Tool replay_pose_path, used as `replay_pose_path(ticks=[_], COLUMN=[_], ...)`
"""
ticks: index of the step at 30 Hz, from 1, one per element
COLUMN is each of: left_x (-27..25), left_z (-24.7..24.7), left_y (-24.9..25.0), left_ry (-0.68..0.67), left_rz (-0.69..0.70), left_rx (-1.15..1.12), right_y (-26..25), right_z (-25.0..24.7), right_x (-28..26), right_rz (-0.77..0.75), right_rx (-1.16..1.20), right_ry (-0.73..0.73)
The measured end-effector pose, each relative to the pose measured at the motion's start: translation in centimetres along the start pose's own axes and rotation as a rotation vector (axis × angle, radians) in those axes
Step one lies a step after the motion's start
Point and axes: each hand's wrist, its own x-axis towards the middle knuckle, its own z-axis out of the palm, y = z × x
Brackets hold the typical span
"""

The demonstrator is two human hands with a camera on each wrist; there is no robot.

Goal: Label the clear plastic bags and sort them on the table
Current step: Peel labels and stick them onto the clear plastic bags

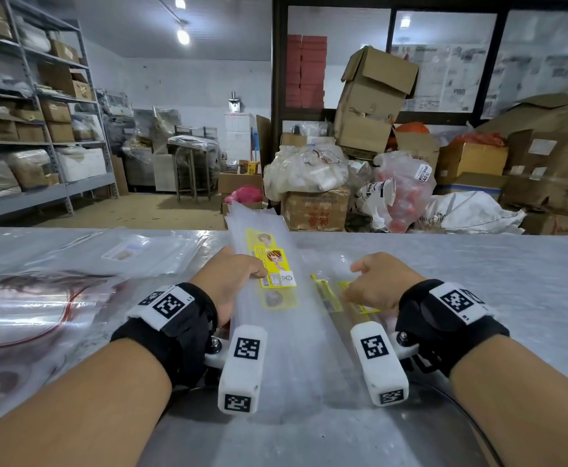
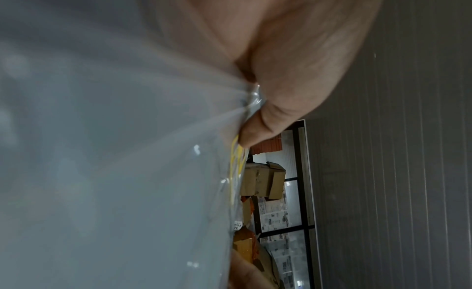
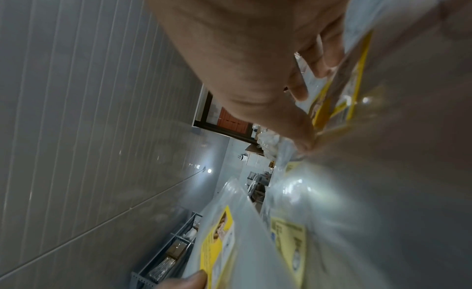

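The stack of clear plastic bags is lying lengthwise on the tabletop, centred between both wrists. The left hand is pinching the stack's left edge, thumb pressing beside the yellow label. The right hand is grasping a second labelled bag. Risk: slick film is likely sliding, fanning the stack and skewing labels. Label script is unreadable; a background bag is reading "(40's)".
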Motion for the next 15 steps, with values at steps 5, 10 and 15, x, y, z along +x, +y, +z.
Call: replay_pose_path(ticks=[5,10,15], left_x=[0.1,0.2,0.2], left_z=[0.0,0.0,0.0], left_y=[0.0,-0.1,-0.1], left_ry=[0.008,0.022,0.014], left_rz=[-0.007,-0.001,-0.004], left_rx=[0.026,0.041,0.040], right_y=[0.0,0.5,0.9], right_z=[0.0,0.3,0.4], right_x=[0.0,0.3,0.4], right_rz=[0.013,0.034,0.004], right_rx=[-0.036,0.056,0.044], right_ry=[-0.035,-0.058,-0.017])
